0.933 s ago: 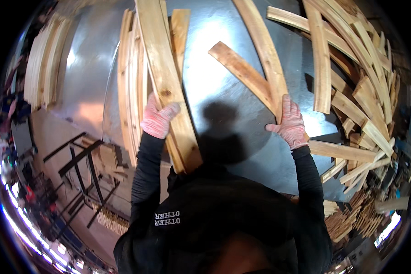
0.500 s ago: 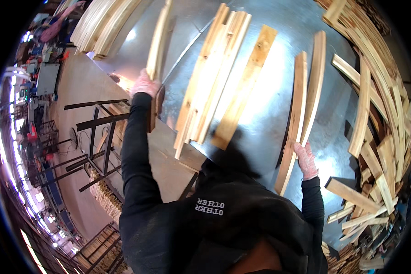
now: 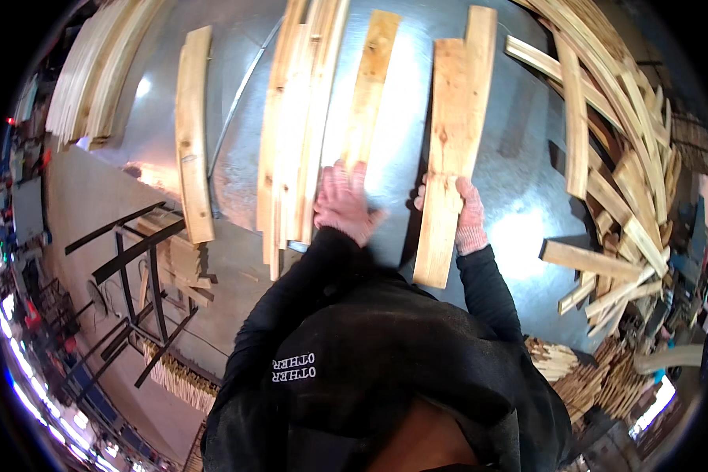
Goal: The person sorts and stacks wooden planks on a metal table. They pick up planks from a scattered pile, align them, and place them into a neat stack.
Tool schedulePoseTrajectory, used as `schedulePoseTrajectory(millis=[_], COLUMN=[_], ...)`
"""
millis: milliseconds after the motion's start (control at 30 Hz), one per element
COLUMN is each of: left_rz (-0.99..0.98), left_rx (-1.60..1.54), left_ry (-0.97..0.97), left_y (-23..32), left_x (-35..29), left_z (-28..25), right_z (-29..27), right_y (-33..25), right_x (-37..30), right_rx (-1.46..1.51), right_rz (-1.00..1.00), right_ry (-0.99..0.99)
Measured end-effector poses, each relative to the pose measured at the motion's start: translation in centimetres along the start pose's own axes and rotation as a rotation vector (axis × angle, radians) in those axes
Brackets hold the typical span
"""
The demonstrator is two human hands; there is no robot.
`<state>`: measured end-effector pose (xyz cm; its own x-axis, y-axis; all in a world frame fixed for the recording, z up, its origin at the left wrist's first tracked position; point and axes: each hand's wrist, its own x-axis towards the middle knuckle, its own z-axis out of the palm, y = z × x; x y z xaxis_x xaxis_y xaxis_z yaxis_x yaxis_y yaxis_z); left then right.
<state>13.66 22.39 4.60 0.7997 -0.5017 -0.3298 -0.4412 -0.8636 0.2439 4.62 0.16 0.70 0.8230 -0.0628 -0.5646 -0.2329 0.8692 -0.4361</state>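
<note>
Wearing a pinkish glove, my right hand [image 3: 470,214] grips the near part of a wooden board [image 3: 447,118], thumb and fingers on opposite edges, its broad face up. A second board [image 3: 480,71] lies along its right side, partly covered. My left hand [image 3: 346,204], also gloved, is open with fingers spread at the near end of a single flat board [image 3: 376,71]; whether it touches that board I cannot tell. Just left of this hand lies a row of several narrow boards [image 3: 291,141]. Farther left, another board [image 3: 194,134] rests alone at the table edge.
All these lie on a shiny metal table [image 3: 236,47]. At far left is a stack of boards [image 3: 98,71]. A jumbled heap of wood pieces [image 3: 633,197] fills the right side. A dark metal frame [image 3: 153,275] stands on the floor at left.
My left hand has let go of the left board, which stays on the table, and moved right. The board in my right hand has turned from its narrow edge to its broad face.
</note>
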Motion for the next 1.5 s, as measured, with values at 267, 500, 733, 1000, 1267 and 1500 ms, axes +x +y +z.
schedulePoseTrajectory(millis=[267, 500, 733, 1000, 1267, 1500], left_rz=[-0.153, -0.158, -0.553, -0.189, -0.095, 0.149], left_rx=[-0.325, -0.885, -0.487, -0.29, -0.695, -0.557], left_ry=[0.111, -0.18, -0.274, 0.108, 0.563, 0.158], left_y=[-2.1, 3.2, 2.3, -2.1, -20.7, -17.6], left_x=[2.7, -0.9, 0.4, -2.6, 7.5, 21.2], left_z=[2.0, 1.9, 0.4, 0.6, -2.3, -4.6], right_z=[0.0, 4.4, 2.8, 3.2, 8.9, 11.1], right_y=[-2.8, 3.3, 3.7, 12.8, 8.8, 5.2], right_x=[0.5, 4.6, 2.9, 1.9, 6.4, 20.2], right_rx=[-0.189, -0.848, -0.204, -0.961, -1.903, -1.301], right_rz=[-0.065, -0.298, -0.069, 0.118, -0.048, -0.702], right_ry=[-0.055, 0.325, 0.098, 0.047, -0.125, 0.206])
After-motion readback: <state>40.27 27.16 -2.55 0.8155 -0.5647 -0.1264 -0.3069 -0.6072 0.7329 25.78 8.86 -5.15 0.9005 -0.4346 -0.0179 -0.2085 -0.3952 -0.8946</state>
